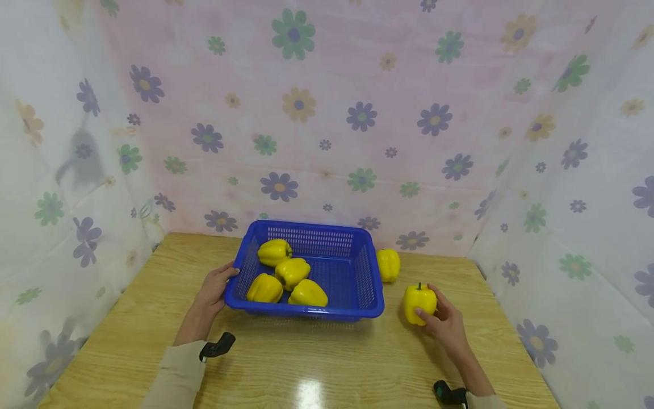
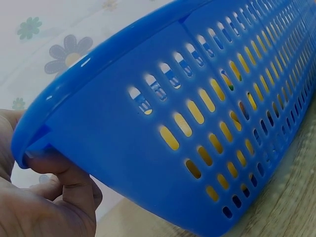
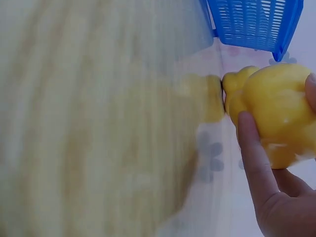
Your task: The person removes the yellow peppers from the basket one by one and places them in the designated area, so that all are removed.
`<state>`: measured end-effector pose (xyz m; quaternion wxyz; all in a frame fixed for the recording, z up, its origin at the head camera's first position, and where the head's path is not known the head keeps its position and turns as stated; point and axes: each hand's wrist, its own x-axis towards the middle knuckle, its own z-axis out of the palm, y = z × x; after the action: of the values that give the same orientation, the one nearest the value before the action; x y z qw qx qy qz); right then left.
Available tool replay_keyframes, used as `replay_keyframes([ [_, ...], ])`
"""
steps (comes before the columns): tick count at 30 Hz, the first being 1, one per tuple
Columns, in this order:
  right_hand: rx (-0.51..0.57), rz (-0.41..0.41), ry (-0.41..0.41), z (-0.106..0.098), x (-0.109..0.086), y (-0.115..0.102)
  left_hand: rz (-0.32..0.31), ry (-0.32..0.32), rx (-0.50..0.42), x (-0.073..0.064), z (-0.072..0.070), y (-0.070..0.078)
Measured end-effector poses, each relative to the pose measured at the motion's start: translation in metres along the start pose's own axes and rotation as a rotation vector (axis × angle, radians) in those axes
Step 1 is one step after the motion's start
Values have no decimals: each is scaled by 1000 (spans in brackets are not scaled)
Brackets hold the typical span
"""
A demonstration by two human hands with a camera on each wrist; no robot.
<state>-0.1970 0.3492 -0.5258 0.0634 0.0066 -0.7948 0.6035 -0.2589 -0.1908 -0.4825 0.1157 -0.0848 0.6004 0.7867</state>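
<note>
In the head view, my left hand [image 1: 211,292] grips the rim of a blue plastic basket [image 1: 332,312] at its left end. The left wrist view shows the fingers of that hand [image 2: 64,197] curled under the lip of the basket [image 2: 133,148]. Several yellow bell peppers [image 1: 293,273] lie in the left part of the basket. To the right of the basket, my right hand [image 1: 449,328] holds another yellow bell pepper [image 1: 420,301], stem up, between thumb and fingers. Whether this pepper touches the table cannot be told.
One more yellow bell pepper [image 1: 389,265] sits on the wooden table [image 1: 276,363] just right of the basket, near the back edge. Flower-patterned cloth [image 1: 327,113] closes off the back and both sides. A black device [image 1: 218,345] is worn at each wrist.
</note>
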Motion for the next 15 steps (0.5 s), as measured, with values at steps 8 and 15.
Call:
replay_keyframes([
  [8, -33, 64, 0, -5, 19, 0, 2, 6, 9, 0, 1, -1],
  [15, -36, 26, 4, 0, 33, 2, -1, 2, 9, 1, 1, -1],
])
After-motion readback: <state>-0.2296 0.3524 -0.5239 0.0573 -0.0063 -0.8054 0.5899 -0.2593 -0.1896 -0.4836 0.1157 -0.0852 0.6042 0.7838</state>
